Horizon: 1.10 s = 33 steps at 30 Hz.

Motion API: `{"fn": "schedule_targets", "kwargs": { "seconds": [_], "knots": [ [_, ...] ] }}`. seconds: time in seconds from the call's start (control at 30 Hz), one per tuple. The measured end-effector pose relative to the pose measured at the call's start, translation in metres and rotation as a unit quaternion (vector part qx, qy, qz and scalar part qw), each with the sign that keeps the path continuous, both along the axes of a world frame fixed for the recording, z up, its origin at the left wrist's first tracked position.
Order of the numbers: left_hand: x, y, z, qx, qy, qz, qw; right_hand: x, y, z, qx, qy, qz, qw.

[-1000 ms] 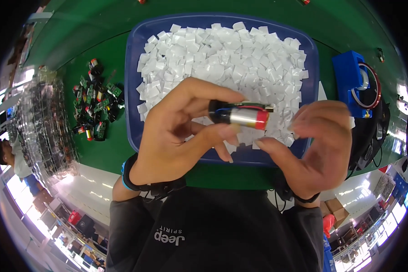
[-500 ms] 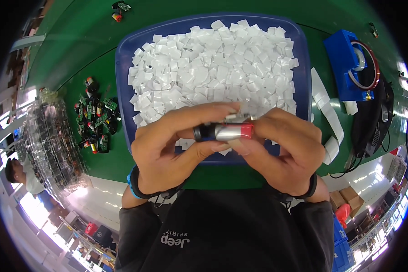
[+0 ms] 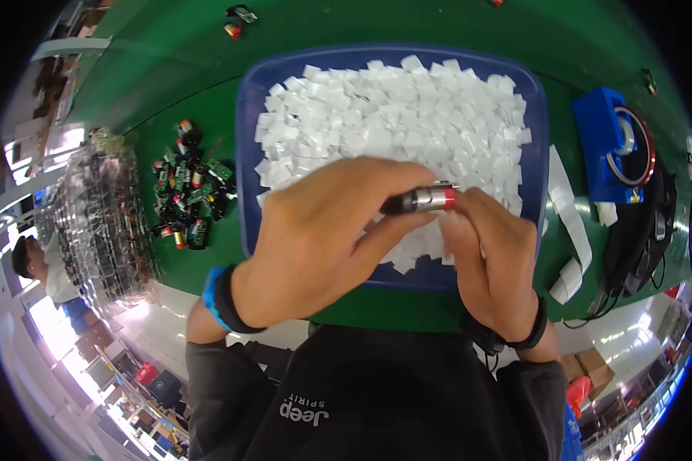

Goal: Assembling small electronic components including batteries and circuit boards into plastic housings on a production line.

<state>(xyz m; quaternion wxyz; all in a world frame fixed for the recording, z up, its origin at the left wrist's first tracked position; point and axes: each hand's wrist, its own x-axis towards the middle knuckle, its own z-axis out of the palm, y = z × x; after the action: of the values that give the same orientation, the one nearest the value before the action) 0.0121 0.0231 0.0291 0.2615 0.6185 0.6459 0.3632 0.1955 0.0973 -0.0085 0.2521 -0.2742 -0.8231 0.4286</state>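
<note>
A small cylinder [image 3: 427,200] with black, silver and red bands, probably a battery cell, lies sideways above the tub. My left hand [image 3: 323,234] is closed round its black end, with the thumb below and the fingers above. A narrow metallic strip shows along its top. At the red end is my right hand [image 3: 496,253], its fingers bent and pressed together; whatever they pinch is hidden, and the thumb is smeared by motion. Beneath both hands, the blue tub [image 3: 251,115] is filled with small white square pieces [image 3: 392,107].
Left of the tub lies a pile of small cylinders with green circuit boards [image 3: 188,184], beside stacked clear trays [image 3: 104,219]. A blue tape dispenser [image 3: 598,138], a white strip [image 3: 570,215] and a black bag [image 3: 630,246] are at the right. A person [image 3: 42,269] is at far left.
My hands have shifted up a little, and the left now covers more of the cylinder. The clear film-like piece near the fingers no longer shows. The whole view has shifted slightly.
</note>
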Motion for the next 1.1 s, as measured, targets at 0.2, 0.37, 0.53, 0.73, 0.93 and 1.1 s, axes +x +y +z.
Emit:
{"fn": "schedule_targets", "kwargs": {
  "seconds": [0.2,0.37,0.53,0.73,0.93,1.1],
  "knots": [
    [-0.113,0.103,-0.022,-0.114,0.014,0.018,0.993,-0.002,-0.006,0.007,0.014,-0.004,0.091,0.996],
    [-0.210,0.155,-0.057,-0.115,0.222,-0.054,0.967,-0.001,0.000,0.001,0.033,0.000,0.045,0.998],
    [-0.301,0.139,-0.075,-0.210,0.412,0.152,0.873,0.003,-0.003,0.008,-0.071,-0.003,0.052,0.996],
    [-0.275,0.093,-0.050,-0.154,0.180,0.082,0.968,0.008,0.002,0.011,-0.142,-0.002,0.041,0.989],
    [-0.108,0.028,0.020,-0.067,-0.223,0.038,0.972,0.007,0.003,0.011,-0.061,0.082,-0.005,0.995],
    [-0.022,-0.014,0.004,-0.059,-0.267,0.023,0.962,0.000,0.003,0.021,-0.078,0.092,0.012,0.993]
  ]
}}
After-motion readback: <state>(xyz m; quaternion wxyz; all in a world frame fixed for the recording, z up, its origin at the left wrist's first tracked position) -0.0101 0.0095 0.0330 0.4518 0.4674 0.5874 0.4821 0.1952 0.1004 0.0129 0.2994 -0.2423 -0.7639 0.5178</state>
